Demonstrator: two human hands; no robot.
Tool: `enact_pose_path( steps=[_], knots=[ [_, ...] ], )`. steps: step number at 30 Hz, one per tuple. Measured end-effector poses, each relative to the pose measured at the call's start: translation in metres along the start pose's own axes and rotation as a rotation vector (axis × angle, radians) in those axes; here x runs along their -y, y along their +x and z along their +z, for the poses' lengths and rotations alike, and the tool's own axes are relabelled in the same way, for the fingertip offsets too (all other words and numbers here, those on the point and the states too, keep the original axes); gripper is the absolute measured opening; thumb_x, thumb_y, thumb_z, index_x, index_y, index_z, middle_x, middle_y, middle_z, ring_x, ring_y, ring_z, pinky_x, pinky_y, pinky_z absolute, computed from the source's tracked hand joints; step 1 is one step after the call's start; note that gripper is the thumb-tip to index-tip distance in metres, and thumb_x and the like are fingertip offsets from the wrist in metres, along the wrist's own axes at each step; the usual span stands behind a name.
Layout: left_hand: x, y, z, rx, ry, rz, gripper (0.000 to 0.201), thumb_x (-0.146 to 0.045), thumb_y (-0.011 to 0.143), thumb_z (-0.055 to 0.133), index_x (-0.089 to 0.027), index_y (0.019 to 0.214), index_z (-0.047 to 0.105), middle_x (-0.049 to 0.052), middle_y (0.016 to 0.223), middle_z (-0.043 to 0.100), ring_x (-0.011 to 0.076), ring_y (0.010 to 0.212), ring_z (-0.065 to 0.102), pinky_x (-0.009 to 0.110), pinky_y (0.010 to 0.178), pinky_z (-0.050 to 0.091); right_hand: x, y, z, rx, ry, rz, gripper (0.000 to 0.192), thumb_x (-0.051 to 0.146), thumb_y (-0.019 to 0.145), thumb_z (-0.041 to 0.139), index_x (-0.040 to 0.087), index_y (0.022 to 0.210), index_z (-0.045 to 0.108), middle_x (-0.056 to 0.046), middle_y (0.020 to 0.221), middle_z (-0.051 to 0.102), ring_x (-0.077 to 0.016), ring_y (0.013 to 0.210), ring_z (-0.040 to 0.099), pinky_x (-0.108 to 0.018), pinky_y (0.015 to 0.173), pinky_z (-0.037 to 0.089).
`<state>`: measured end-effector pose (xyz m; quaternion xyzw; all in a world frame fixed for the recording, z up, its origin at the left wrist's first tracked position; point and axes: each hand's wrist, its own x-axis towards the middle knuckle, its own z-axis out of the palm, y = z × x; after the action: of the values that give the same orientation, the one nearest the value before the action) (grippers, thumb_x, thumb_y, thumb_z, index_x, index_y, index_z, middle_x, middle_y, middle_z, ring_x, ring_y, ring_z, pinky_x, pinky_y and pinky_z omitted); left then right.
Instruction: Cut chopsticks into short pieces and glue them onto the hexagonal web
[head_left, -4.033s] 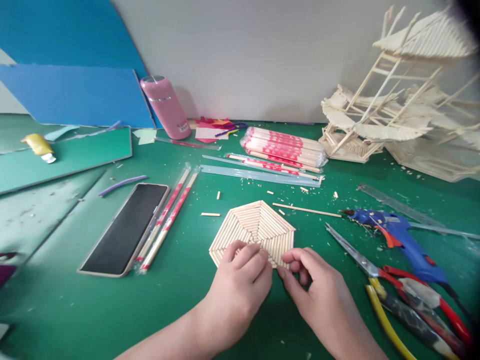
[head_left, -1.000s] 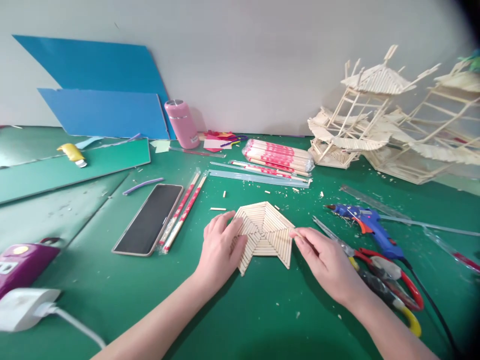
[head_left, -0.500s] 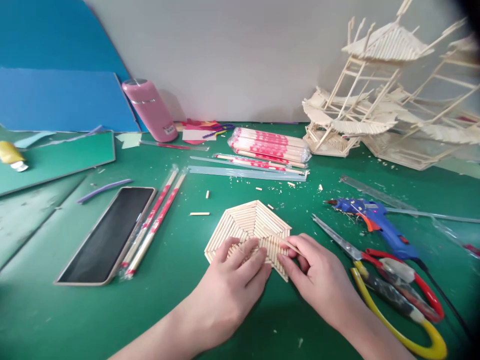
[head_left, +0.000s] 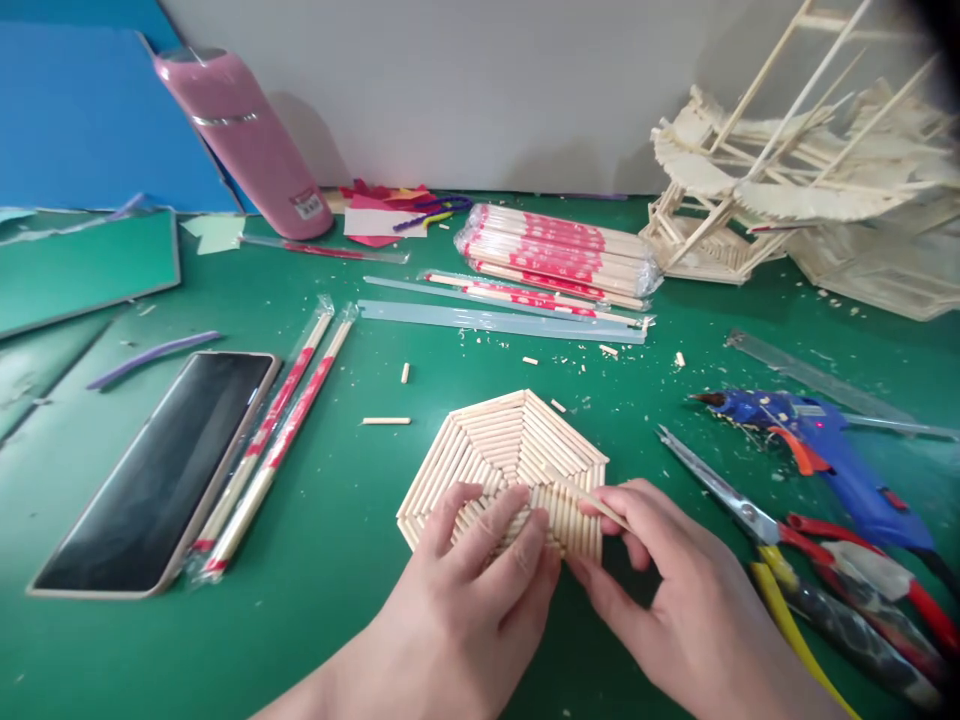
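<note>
A many-sided panel of wooden sticks laid in nested rings (head_left: 491, 430) lies flat on the green table in the middle of the view. My left hand (head_left: 480, 590) rests on its near part, fingers apart and bent down onto the sticks; the tips cover part of the panel's centre. At the panel's right edge, my right hand (head_left: 660, 590) pinches a thin wooden stick (head_left: 581, 490) between thumb and fingers. That stick slants over the panel, its far end close to the centre. My right thumb is beside the panel's near right corner.
To the right lie a blue glue gun (head_left: 817, 430), scissors (head_left: 727, 490) and red-handled pliers (head_left: 900, 580). A phone (head_left: 157, 480) and wrapped chopsticks (head_left: 277, 440) lie left. Behind are a chopstick pack (head_left: 559, 255), a pink bottle (head_left: 247, 140) and a stick model (head_left: 750, 190).
The head view has come closer and tilted down, so things look larger and the model's top is out of frame. My hands keep their places, the right thumb slightly lower.
</note>
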<state>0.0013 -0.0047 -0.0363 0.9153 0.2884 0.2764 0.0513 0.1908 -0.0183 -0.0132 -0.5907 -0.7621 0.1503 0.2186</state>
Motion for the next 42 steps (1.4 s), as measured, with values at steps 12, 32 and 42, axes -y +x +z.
enact_pose_path(
  steps=[12,32,42],
  knots=[
    [-0.005,0.006,0.007,-0.154,-0.066,-0.126,0.028,-0.009,0.089,0.038,-0.015,0.089,0.065,0.004,0.091,0.068,0.0219,0.104,0.056,0.044,0.095,0.034,0.000,-0.002,0.003,-0.056,-0.047,-0.012,0.021,0.024,0.078,0.050,0.015,0.097,0.052,-0.004,0.071,0.052,-0.0150,0.063,0.056,-0.024,0.054,0.050],
    [-0.005,0.005,0.005,-0.132,-0.036,-0.088,0.029,-0.009,0.089,0.036,-0.014,0.089,0.065,0.006,0.090,0.067,0.0247,0.104,0.056,0.047,0.092,0.034,0.004,-0.001,0.002,-0.014,-0.014,0.027,0.021,0.021,0.077,0.047,0.014,0.096,0.052,-0.006,0.075,0.053,-0.0158,0.064,0.057,-0.026,0.055,0.052],
    [-0.001,0.003,-0.003,0.014,0.045,0.013,0.023,-0.013,0.087,0.043,-0.013,0.097,0.064,0.011,0.106,0.064,0.0306,0.104,0.055,0.053,0.088,0.036,0.002,0.002,-0.004,0.102,0.160,0.149,0.015,0.025,0.083,0.048,0.019,0.097,0.050,0.000,0.074,0.052,-0.0093,0.054,0.047,-0.022,0.052,0.046]
  ],
)
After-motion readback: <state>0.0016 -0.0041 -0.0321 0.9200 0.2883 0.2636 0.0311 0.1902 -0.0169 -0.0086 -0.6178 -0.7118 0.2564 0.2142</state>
